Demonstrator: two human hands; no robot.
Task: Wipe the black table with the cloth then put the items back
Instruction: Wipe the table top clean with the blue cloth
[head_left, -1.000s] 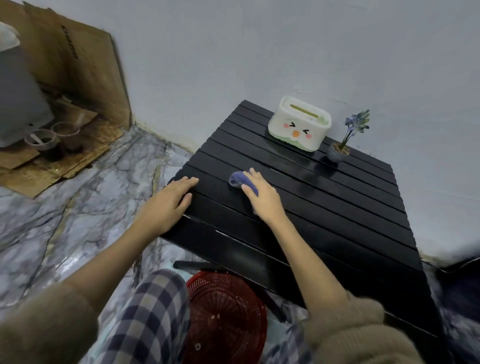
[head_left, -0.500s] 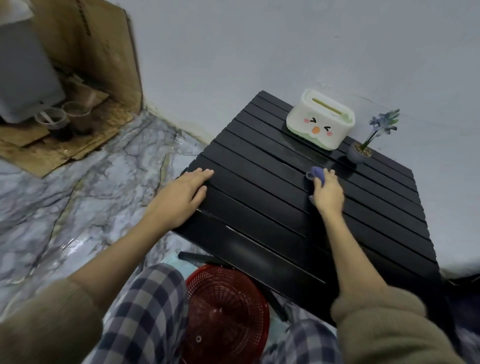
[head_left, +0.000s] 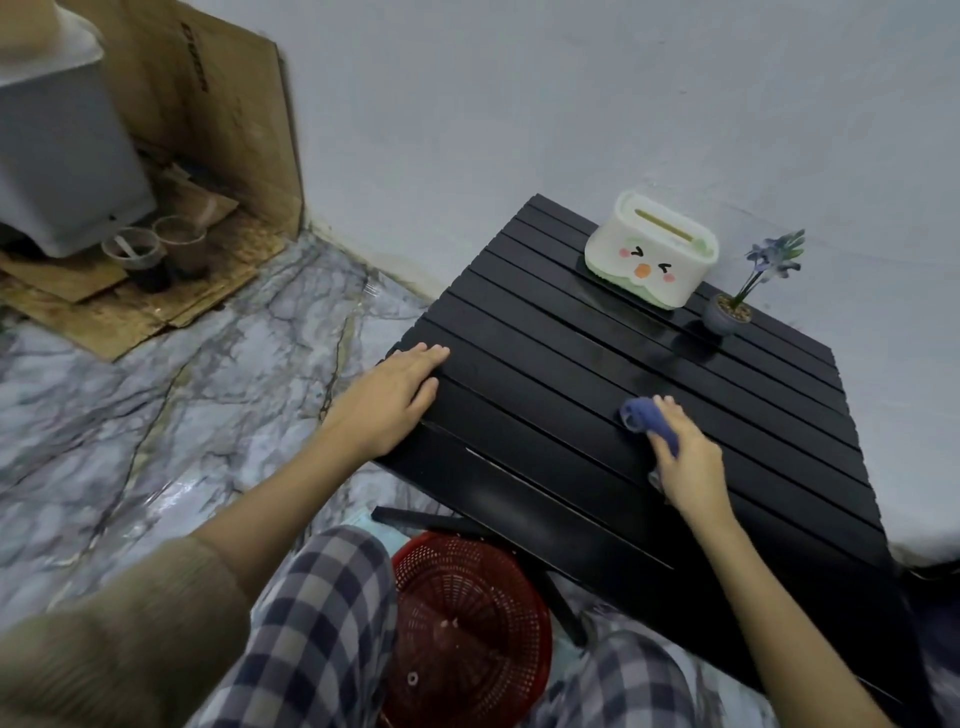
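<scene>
The black slatted table (head_left: 545, 364) fills the right half of the head view. My right hand (head_left: 685, 462) presses a bunched blue cloth (head_left: 641, 415) onto the slats near the table's middle, the cloth poking out past my fingertips. My left hand (head_left: 389, 400) lies flat on the table's near-left corner, fingers together, holding nothing. At the far edge by the wall stand a white tissue box with a cartoon face (head_left: 652, 257) and, to its right, a small potted plant with blue flowers (head_left: 727, 314).
A red plastic basket (head_left: 467, 634) sits on the marble floor under the table's near edge, between my checked trouser legs. Cardboard sheets (head_left: 171, 291), two cups (head_left: 156, 249) and a grey appliance (head_left: 57, 156) are at the far left by the wall.
My right hand has swept the cloth from the table's left part toward the plant, then back toward the middle. My left hand has stayed on the corner. The camera has shifted.
</scene>
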